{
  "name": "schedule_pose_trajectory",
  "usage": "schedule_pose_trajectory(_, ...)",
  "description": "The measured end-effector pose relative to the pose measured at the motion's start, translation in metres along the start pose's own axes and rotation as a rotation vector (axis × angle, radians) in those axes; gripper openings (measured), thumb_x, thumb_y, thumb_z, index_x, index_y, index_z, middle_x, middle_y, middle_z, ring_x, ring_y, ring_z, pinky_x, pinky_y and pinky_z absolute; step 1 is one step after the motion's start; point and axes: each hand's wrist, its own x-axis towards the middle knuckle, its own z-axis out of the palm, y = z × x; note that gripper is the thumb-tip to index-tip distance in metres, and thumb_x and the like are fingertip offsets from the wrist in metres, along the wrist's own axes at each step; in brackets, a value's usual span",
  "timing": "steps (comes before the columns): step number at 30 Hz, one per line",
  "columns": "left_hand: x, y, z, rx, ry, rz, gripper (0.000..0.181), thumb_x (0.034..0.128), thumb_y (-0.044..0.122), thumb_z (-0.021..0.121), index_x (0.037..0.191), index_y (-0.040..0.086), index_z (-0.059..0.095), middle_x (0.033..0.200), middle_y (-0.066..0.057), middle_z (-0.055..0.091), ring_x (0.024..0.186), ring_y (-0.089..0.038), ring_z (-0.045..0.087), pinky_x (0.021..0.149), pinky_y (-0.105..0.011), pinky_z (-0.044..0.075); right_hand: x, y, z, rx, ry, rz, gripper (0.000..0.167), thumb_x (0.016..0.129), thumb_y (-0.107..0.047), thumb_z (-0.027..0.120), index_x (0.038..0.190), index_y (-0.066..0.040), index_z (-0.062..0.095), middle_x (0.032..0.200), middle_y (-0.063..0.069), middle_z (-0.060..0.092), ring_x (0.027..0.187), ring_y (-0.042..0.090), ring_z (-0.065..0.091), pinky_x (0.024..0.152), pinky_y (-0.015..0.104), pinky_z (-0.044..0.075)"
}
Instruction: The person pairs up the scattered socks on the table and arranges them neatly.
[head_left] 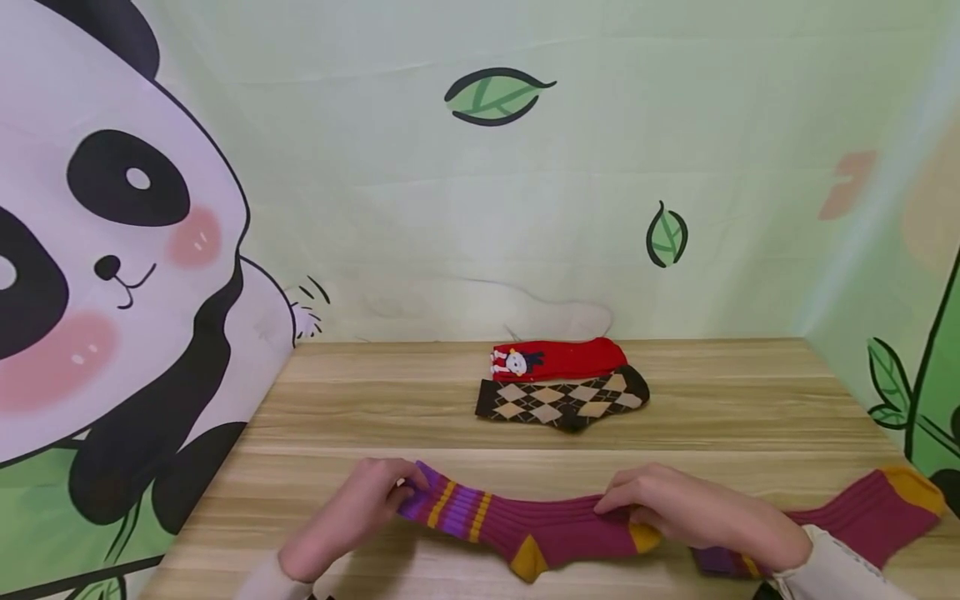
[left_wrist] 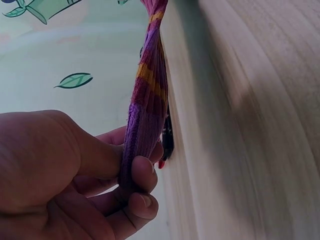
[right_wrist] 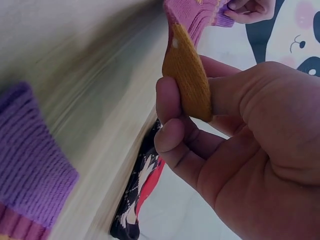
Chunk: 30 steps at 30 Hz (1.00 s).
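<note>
A magenta sock (head_left: pixel 555 529) with a purple striped cuff and mustard heel and toe is stretched sideways between my two hands, lifted off the table. My left hand (head_left: pixel 367 496) pinches its purple cuff (left_wrist: pixel 142 125) between thumb and fingers. At the other end my right hand (head_left: pixel 667 508) pinches the mustard toe (right_wrist: pixel 187 75). A matching magenta sock (head_left: pixel 855 521) lies on the table to the right, partly hidden under my right forearm; its purple cuff (right_wrist: pixel 30 160) shows close by in the right wrist view.
Toward the back of the wooden table (head_left: pixel 360 400) lie a black and beige argyle sock (head_left: pixel 558 400) and, just behind it, a red sock (head_left: pixel 573 358) with a cartoon figure. A printed panda backdrop (head_left: pixel 375 183) stands along the back and sides.
</note>
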Motion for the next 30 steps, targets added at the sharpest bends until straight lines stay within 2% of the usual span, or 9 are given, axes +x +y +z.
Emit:
schedule_pose_trajectory(6,-0.001,-0.002,0.007,0.005,0.002,0.003,0.026,0.0827,-0.013,0.073,0.086,0.013,0.075,0.092,0.000,0.076,0.086,-0.020,0.072,0.077,-0.035,0.059,0.001,0.004,0.002,0.013,-0.013,0.013,0.035,0.094,0.007,0.066,0.119,-0.015,0.076,0.113,-0.010,0.069,0.103,0.005,0.064,0.089,0.029,0.057)
schedule_pose_trajectory(12,0.000,-0.001,0.016,-0.011,-0.025,-0.016,0.025,0.0820,-0.015,0.073,0.088,0.010,0.075,0.094,-0.003,0.076,0.090,-0.021,0.072,0.080,-0.035,0.060,0.000,0.008,0.005,0.014,-0.020,0.049,0.034,0.094,0.006,0.066,0.118,-0.016,0.077,0.111,-0.010,0.069,0.102,0.008,0.065,0.089,0.029,0.057)
schedule_pose_trajectory(22,0.002,0.000,0.026,-0.023,-0.058,-0.036,0.023,0.0809,-0.014,0.074,0.090,0.008,0.076,0.094,-0.006,0.077,0.090,-0.023,0.073,0.080,-0.035,0.060,-0.003,0.017,0.012,-0.008,0.040,0.031,0.032,0.091,0.007,0.070,0.113,-0.014,0.078,0.108,-0.007,0.069,0.099,0.009,0.066,0.085,0.029,0.058)
schedule_pose_trajectory(26,0.003,0.000,0.027,-0.033,-0.079,-0.047,0.022,0.0816,-0.012,0.075,0.091,0.008,0.077,0.095,-0.007,0.076,0.087,-0.021,0.072,0.076,-0.032,0.060,-0.006,0.022,0.013,-0.038,0.075,0.030,0.031,0.089,0.007,0.072,0.112,-0.012,0.079,0.107,-0.005,0.069,0.098,0.008,0.066,0.083,0.028,0.058)
schedule_pose_trajectory(30,0.004,-0.001,0.028,-0.037,-0.099,-0.064,0.021,0.0823,-0.009,0.076,0.093,0.009,0.077,0.094,-0.006,0.076,0.081,-0.016,0.069,0.071,-0.028,0.057,-0.006,0.026,0.013,-0.034,0.072,0.064,0.029,0.090,0.006,0.072,0.110,-0.013,0.079,0.105,-0.007,0.068,0.096,0.007,0.065,0.081,0.027,0.058)
